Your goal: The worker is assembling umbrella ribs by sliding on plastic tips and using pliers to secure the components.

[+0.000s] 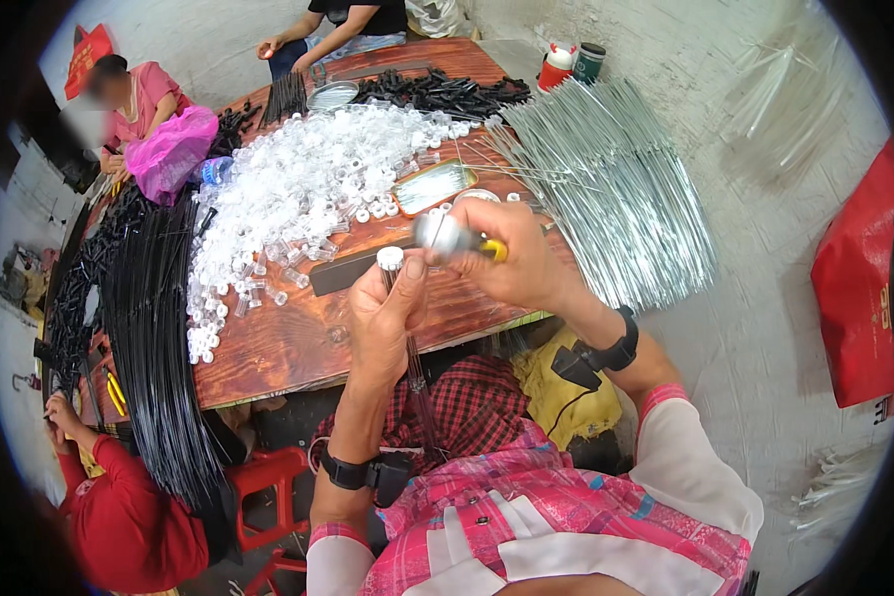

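My left hand [382,318] is closed around an upright bundle of thin rods [416,382], which runs down toward my lap. On top of it, just above my fingers, sits a round white plastic cap [391,258]. Held in my closed right hand [522,248] is a tool with a rounded silver-grey head [441,236] and a yellow and black grip end; motion blurs it, so I cannot tell its exact kind. Its head is close beside the cap; whether they touch is unclear. A flat dark metal bar [353,268] lies on the table behind my left hand.
Clear and white plastic caps [298,179] heap across the wooden table [268,363]. Silver wire rods [616,189] lie at the right, black strips [149,328] at the left. An orange-rimmed tray [433,189] stands behind my hands. Co-workers [134,507] sit around the table.
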A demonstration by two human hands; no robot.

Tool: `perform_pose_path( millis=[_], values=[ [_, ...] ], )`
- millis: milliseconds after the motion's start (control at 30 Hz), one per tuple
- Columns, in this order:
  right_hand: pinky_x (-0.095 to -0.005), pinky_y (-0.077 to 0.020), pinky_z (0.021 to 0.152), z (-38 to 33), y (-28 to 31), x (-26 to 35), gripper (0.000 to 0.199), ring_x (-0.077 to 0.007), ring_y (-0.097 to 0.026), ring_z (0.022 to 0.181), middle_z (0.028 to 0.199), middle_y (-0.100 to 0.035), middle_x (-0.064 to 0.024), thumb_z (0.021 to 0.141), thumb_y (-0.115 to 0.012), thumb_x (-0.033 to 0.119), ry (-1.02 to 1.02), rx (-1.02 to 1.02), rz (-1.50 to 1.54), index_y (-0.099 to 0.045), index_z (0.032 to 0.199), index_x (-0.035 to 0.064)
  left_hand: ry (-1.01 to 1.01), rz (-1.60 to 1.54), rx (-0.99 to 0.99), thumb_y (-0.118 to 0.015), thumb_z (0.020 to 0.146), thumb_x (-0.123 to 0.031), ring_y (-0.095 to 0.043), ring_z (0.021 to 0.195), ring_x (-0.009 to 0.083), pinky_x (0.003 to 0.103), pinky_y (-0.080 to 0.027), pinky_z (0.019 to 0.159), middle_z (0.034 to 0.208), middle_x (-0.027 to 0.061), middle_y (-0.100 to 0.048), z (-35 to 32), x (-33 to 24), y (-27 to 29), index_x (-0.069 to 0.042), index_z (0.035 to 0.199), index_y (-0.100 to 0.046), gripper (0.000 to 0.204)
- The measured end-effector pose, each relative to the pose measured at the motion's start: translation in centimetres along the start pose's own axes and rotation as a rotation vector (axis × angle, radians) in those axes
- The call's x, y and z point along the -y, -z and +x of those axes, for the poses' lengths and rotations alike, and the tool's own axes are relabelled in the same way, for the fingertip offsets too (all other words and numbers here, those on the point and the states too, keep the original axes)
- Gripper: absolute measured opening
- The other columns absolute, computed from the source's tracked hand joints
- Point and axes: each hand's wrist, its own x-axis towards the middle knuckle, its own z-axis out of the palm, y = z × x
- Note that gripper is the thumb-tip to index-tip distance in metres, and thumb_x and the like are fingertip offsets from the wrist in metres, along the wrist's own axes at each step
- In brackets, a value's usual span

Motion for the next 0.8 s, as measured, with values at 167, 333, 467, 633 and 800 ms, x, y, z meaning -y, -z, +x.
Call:
perform_pose_path(
  millis=[167, 333, 467, 633, 800],
  values=[
    [-0.0352, -0.048, 0.055, 0.3, 0.4, 0.7, 0.017, -0.0265, -0.064, 0.065, 0.072, -0.063, -0.0072, 0.073, -0.076, 0.011, 0.424, 0.017, -0.398, -0.063, 0.083, 0.0068, -0.034, 0.013, -0.107, -0.065, 0.096, -0.021, -0.047, 0.056, 0.0009, 0.018, -0.034, 0.049, 0.071, -0.0036, -0.058, -0.8, -0.7, -0.7, -0.001, 0.103, -0.065, 0.021],
    [-0.0356, -0.0481, 0.055, 0.3, 0.7, 1.7, 0.024, -0.0249, -0.064, 0.065, 0.07, -0.061, -0.0049, 0.069, -0.079, 0.016, 0.476, 0.081, -0.504, -0.061, 0.083, 0.0083, 0.045, 0.004, -0.098, -0.07, 0.091, -0.021, -0.049, 0.058, 0.0019, 0.018, -0.035, 0.049, 0.072, -0.002, -0.061, -0.9, -1.0, 0.0, -0.001, 0.096, -0.067, 0.02],
    [-0.0359, -0.0474, 0.054, 0.4, 1.1, 1.9, 0.027, -0.0241, -0.064, 0.063, 0.068, -0.06, -0.0046, 0.068, -0.08, 0.019, 0.467, 0.17, -0.438, -0.06, 0.084, 0.009, 0.1, -0.018, -0.048, -0.075, 0.087, -0.023, -0.045, 0.052, 0.0023, 0.018, -0.029, 0.046, 0.066, -0.0028, -0.057, -0.9, -0.9, 0.5, -0.003, 0.091, -0.066, 0.022],
    [-0.0355, -0.0459, 0.056, 0.4, 1.5, 1.7, 0.026, -0.0237, -0.062, 0.066, 0.074, -0.062, -0.0039, 0.07, -0.08, 0.022, 0.446, 0.264, -0.4, -0.064, 0.086, 0.0084, 0.125, 0.016, 0.084, -0.075, 0.086, -0.021, -0.041, 0.047, 0.0016, 0.019, -0.026, 0.042, 0.061, -0.0032, -0.055, -0.4, -0.6, 2.0, -0.006, 0.089, -0.064, 0.019],
    [-0.0356, -0.0461, 0.057, 0.5, 1.2, 1.4, 0.022, -0.0239, -0.062, 0.066, 0.075, -0.063, -0.0038, 0.073, -0.078, 0.018, 0.487, 0.201, -0.408, -0.064, 0.087, 0.0082, 0.1, -0.038, 0.075, -0.074, 0.086, -0.02, -0.041, 0.046, 0.0016, 0.018, -0.026, 0.042, 0.061, -0.0029, -0.056, -0.3, -0.3, 2.0, -0.006, 0.091, -0.065, 0.018]
  ],
)
